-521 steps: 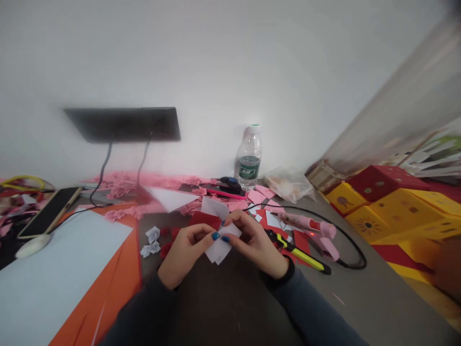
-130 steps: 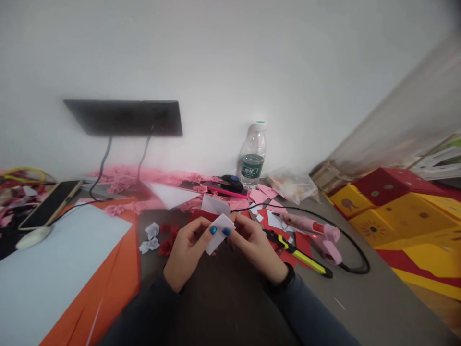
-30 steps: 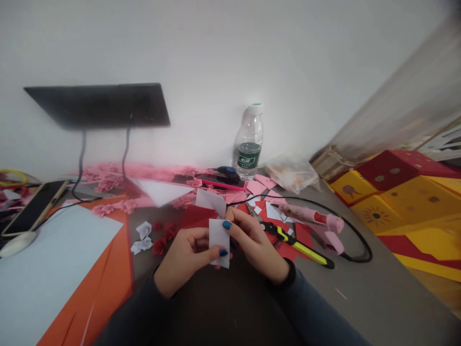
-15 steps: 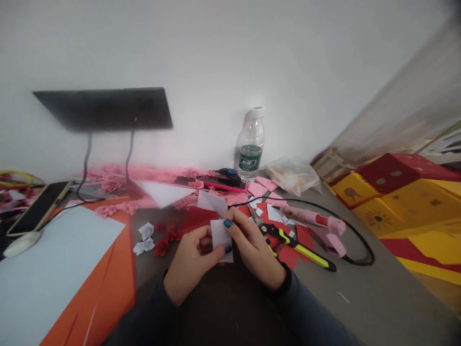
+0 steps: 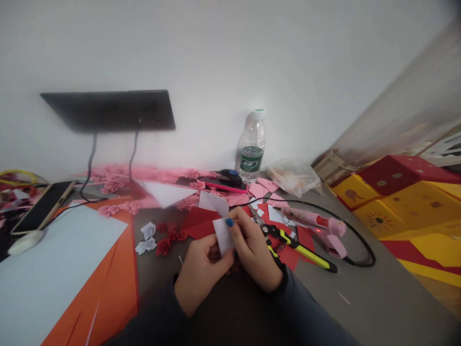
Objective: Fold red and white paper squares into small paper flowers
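A small piece of white paper point(image 5: 224, 236) is pinched between my two hands over the near middle of the table. My left hand point(image 5: 202, 271) grips its lower left part, thumb in front and fingers behind. My right hand point(image 5: 252, 250) holds the upper right edge, with the blue-nailed thumb lying on the paper's face. Behind the hands lie a red sheet point(image 5: 199, 222) and a loose white paper piece point(image 5: 213, 203). White paper flowers point(image 5: 146, 238) and red paper flowers point(image 5: 168, 238) sit to the left of my left hand.
Yellow-handled pliers point(image 5: 306, 252) and a pink glue gun point(image 5: 317, 222) with a black cord lie at right. A water bottle point(image 5: 252, 149) stands by the wall. Large white point(image 5: 54, 259) and orange sheets point(image 5: 115, 283) cover the left. Yellow and red boxes point(image 5: 414, 202) are far right.
The white paper has tilted and turned in my fingers. My left hand has moved slightly right, closer to my right hand. A red light now shows on the glue gun.
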Motion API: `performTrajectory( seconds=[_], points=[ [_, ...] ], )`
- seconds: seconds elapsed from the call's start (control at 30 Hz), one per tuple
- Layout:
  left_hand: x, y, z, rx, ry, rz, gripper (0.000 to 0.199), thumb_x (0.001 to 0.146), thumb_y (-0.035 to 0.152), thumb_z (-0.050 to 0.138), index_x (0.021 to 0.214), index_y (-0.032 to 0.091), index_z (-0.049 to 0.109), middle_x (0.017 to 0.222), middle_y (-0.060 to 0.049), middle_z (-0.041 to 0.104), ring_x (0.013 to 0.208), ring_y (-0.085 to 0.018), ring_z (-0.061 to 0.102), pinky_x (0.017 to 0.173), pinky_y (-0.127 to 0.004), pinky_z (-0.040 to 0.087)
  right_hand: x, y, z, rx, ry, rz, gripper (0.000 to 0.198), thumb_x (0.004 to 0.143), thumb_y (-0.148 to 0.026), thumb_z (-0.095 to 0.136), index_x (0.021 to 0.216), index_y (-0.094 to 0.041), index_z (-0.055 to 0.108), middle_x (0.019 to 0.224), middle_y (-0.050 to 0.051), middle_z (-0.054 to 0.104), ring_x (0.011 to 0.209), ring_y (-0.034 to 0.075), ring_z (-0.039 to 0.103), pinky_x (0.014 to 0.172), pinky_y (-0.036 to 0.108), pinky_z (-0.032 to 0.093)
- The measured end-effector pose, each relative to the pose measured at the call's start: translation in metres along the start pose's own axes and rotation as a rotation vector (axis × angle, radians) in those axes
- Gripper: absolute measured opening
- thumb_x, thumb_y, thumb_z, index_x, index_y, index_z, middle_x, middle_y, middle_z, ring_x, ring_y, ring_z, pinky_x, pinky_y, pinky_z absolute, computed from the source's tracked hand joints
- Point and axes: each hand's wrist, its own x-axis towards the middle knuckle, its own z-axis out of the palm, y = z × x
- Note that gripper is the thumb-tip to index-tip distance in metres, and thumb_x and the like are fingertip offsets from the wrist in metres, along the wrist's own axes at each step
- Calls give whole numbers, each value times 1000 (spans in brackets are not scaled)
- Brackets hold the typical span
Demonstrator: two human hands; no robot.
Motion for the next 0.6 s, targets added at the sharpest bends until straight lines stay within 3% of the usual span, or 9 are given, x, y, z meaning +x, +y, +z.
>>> performTrajectory(
  seconds=[0.27,0.6],
  points=[
    [-3,-3,1,11,-65,77,15,80,24,64,91,13,66,78,-6,74,68,-19,71,60,-25,56,1,1,-3,39,39,-8,21,100,-32,39,83,-23,46,63,-4,44,53,13,41,49,25,31],
    [-4,-9,2,163,-9,88,12,83,23,60,87,14,65,69,-4,70,62,-19,68,55,-24,52,0,1,-1,-62,31,-55,17,98,-25,39,83,-23,47,65,-4,45,54,13,42,52,27,31]
  ],
)
